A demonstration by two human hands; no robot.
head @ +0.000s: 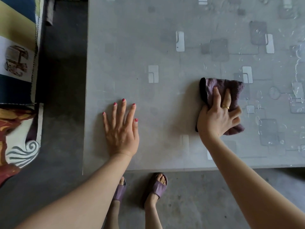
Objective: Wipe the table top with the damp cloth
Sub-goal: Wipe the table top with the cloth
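A grey table top [148,38] with a pattern of pale and dark squares fills most of the view. A folded purple cloth [231,90] with a dark edge lies flat on it, right of centre. My right hand [217,116] presses down on the cloth, fingers spread over it and a gold ring on one finger. My left hand [122,128] rests flat on the bare table to the left, fingers apart, holding nothing. Wet streaks and drops [297,66] shine on the table's right part.
The table's near edge [181,168] runs just above my feet in purple sandals [158,185] on the concrete floor. Its left edge [85,96] borders a dark floor strip. Colourful patterned fabric [18,63] lies at the far left.
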